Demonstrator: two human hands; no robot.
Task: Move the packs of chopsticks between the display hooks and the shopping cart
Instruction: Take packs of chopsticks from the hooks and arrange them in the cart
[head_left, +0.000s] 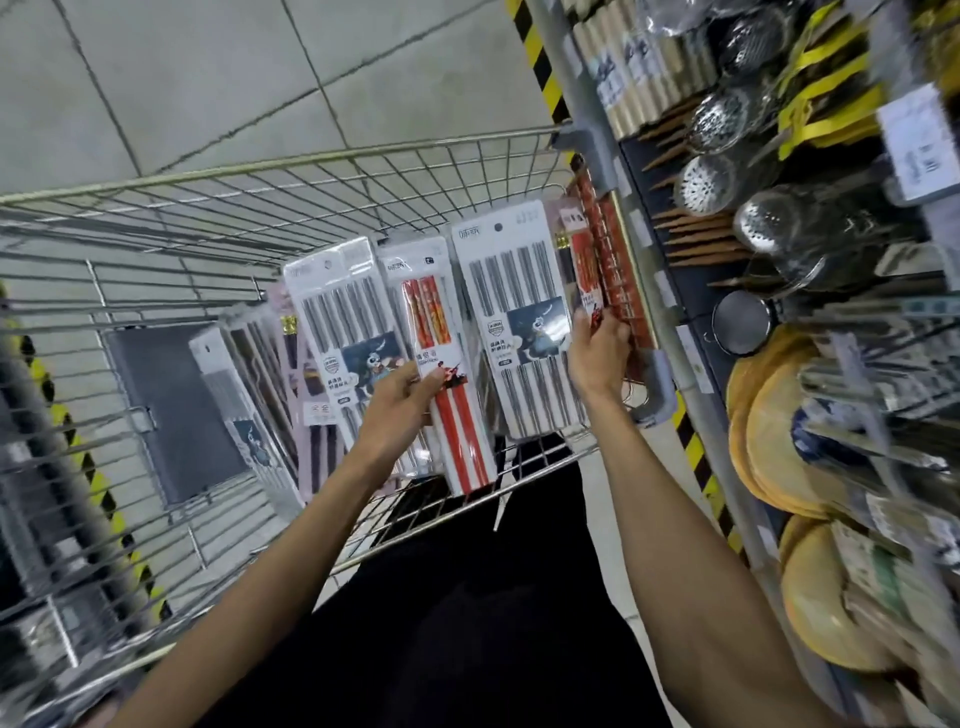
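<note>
A wire shopping cart (311, 192) fills the middle of the view, its right wall close against a display rack (691, 291) hung with metal strainer ladles (722, 122) and round yellow boards (774, 431). Several packs of chopsticks stand upright along the near edge of the cart. A tilted pack (234, 400) leans nearest the cart's left wall. Next to it stands the left steel pack (337, 306), then an orange-stick pack (431, 312), then the right steel pack (511, 291). A dark red pack (610, 249) stands at the near right corner, against the wire. The left hand (400, 397) is curled round the lower half of the orange-stick pack, thumb on its front. Whether it also grips the left steel pack just beside it I cannot tell. The right hand (597, 348) is closed round the bottom of the dark red pack, thumb pressed on its label, touching the edge of the right steel pack.
</note>
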